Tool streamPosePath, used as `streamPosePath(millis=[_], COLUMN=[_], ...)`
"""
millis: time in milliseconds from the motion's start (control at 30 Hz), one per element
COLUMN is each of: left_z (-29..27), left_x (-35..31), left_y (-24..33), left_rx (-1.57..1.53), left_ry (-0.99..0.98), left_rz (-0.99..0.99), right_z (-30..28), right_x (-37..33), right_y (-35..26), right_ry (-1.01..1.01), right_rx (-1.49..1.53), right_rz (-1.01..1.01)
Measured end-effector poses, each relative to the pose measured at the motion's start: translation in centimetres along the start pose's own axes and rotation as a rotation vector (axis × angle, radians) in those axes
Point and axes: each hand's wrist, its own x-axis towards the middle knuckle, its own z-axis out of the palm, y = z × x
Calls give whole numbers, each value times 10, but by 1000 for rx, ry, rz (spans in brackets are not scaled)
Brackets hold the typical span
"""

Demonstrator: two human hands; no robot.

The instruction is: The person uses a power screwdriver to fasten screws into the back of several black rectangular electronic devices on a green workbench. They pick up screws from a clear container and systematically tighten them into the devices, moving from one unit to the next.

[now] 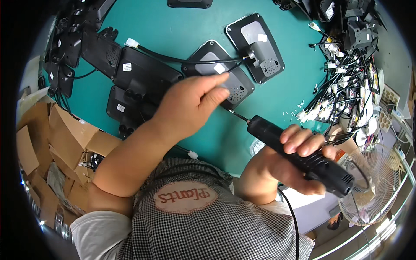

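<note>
My right hand (299, 158) is wrapped round a black electric screwdriver (288, 145), a cable trailing from the tool's rear end. Its bit points up and left, the tip at the near corner of a black panel-shaped housing (239, 89) with a grey inset, a white label and small round holes. Over that housing's left side lies my left hand (190, 102), thumb and forefinger brought close together; what they pinch, if anything, is hidden. A similar housing (271, 47) with a round bracket lies just beyond, its black cable (173, 59) running left to a white connector.
More black housings (145, 69) lie at the left on the green table (143, 21). Bundled cables with white connectors (333, 86) and stacked black parts (359, 32) fill the right. Small loose pins, a round dish (258, 146), a fan (375, 184) and cardboard boxes (65, 130) are nearby.
</note>
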Motion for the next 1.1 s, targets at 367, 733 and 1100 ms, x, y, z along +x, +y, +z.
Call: streamPosePath(millis=[367, 733, 1100], left_z=[-6, 0, -6], left_x=[3, 0, -2], left_y=[-18, -22, -21], left_rx=[577, 632, -323], left_ry=[27, 41, 26], left_rz=[80, 135, -204], right_z=[-20, -10, -6], right_x=[-41, -60, -8], right_y=[26, 38, 17], right_ry=[-164, -317, -7], right_rx=[-201, -288, 31], right_rz=[-22, -176, 11])
